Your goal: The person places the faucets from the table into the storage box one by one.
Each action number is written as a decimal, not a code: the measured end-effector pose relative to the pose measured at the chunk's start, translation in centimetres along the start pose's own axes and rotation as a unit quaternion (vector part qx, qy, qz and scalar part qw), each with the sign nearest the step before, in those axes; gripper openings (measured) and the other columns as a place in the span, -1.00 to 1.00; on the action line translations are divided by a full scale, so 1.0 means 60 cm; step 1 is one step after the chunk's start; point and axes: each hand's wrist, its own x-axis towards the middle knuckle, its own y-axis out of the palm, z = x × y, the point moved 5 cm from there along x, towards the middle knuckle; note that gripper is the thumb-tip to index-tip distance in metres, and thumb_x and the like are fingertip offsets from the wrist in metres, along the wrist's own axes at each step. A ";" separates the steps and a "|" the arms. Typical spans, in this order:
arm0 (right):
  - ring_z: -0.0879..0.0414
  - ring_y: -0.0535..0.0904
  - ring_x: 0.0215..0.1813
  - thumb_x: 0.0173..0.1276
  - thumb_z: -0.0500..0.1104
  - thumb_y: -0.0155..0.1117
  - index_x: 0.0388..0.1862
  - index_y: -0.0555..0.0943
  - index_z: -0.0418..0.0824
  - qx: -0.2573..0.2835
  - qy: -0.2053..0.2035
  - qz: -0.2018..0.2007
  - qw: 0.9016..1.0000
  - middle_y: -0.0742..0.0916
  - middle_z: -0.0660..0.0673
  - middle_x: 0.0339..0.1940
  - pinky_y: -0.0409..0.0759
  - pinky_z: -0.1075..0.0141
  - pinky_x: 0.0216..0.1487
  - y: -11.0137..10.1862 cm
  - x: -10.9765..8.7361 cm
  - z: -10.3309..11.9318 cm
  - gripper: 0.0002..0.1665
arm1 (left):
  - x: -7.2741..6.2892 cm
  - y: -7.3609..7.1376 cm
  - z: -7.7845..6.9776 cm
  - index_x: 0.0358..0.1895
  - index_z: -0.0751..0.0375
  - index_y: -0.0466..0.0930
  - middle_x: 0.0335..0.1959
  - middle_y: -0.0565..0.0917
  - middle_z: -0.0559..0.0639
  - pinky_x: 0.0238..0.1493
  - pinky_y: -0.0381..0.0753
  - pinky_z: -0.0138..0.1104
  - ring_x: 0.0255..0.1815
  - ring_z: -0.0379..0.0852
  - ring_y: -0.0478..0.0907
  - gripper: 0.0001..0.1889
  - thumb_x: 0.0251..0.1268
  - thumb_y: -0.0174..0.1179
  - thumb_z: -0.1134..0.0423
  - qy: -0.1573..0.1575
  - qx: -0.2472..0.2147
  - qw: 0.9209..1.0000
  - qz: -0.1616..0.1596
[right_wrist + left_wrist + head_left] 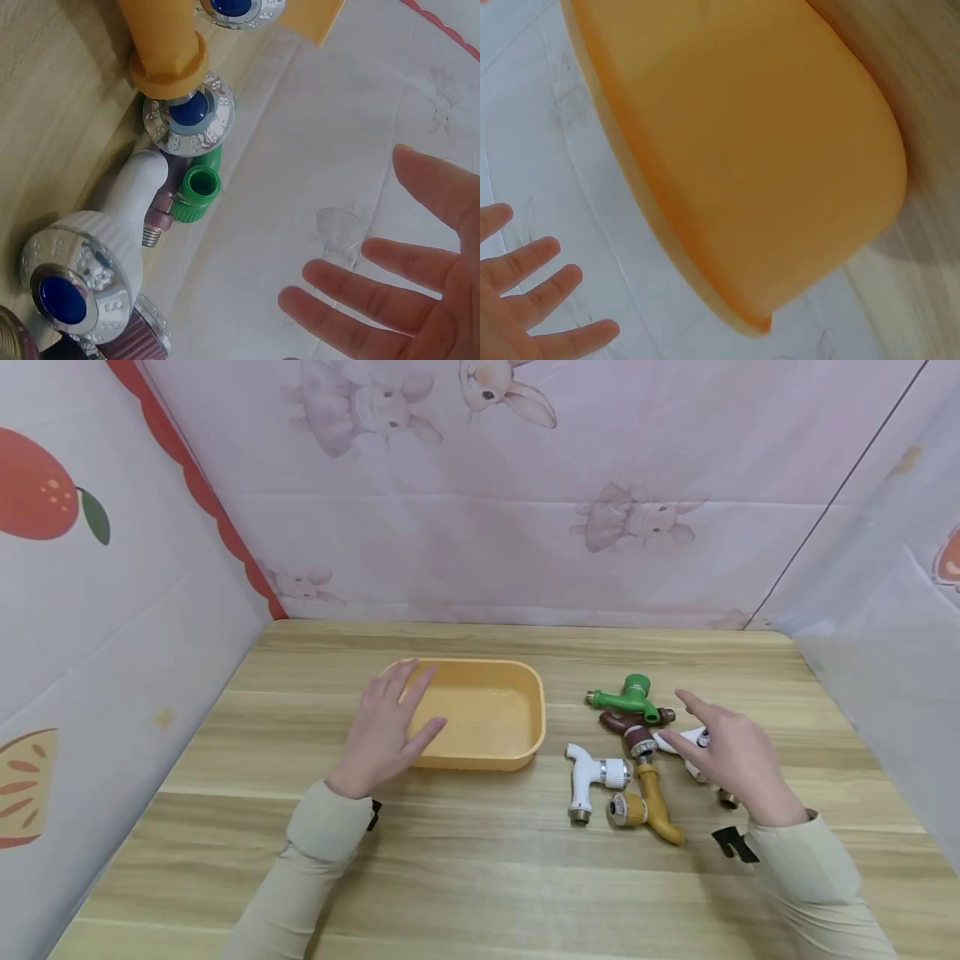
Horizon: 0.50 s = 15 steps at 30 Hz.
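My left hand (386, 727) hovers with spread fingers over the left end of a yellow-orange plastic tub (472, 763), holding nothing. In the left wrist view the fingers stand apart from its rim. My right hand (738, 760) is held, fingers extended, above a group of water taps. Below it lies a white tap (681, 743), partly covered by the hand. Nearby are a maroon tap (618, 722), a green tap (628, 700) and a mustard-yellow tap (654, 802). Closer to the tub rests another white tap (581, 785). A threaded brass end (727, 799) shows below the right hand.
The taps and tub share a wood-grain table (480, 877). A pink rabbit-print curtain (487, 560) hangs along its back edge. White printed sheets flank both sides, the left sheet (135, 677) bearing fruit pictures.
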 end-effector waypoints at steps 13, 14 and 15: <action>0.02 0.62 -0.39 0.25 -0.01 0.23 0.12 0.45 -0.35 0.088 -0.015 0.032 0.996 0.71 -0.14 -0.40 0.58 0.13 -0.39 0.015 0.003 0.010 -0.42 | -0.021 -0.016 0.022 0.20 0.31 0.33 -0.01 0.50 0.23 0.00 0.41 -0.03 -0.02 0.15 0.42 -0.44 0.39 -0.18 -0.08 -0.016 -0.051 0.998 -0.042; 0.03 0.61 -0.39 0.25 -0.02 0.23 0.11 0.47 -0.35 0.093 -0.016 0.034 0.995 0.71 -0.13 -0.40 0.58 0.14 -0.39 0.016 0.003 0.010 -0.45 | -0.024 -0.017 0.025 0.19 0.31 0.34 -0.03 0.52 0.22 0.02 0.40 -0.03 -0.02 0.15 0.42 -0.47 0.39 -0.16 -0.05 -0.020 -0.057 0.997 -0.046; 0.03 0.61 -0.38 0.24 -0.03 0.24 0.09 0.48 -0.35 0.099 -0.017 0.036 0.994 0.71 -0.12 -0.40 0.57 0.15 -0.39 0.017 0.003 0.011 -0.46 | -0.027 -0.019 0.028 0.17 0.32 0.36 -0.05 0.53 0.23 0.02 0.39 -0.02 -0.02 0.15 0.42 -0.50 0.39 -0.14 -0.02 -0.025 -0.062 0.996 -0.051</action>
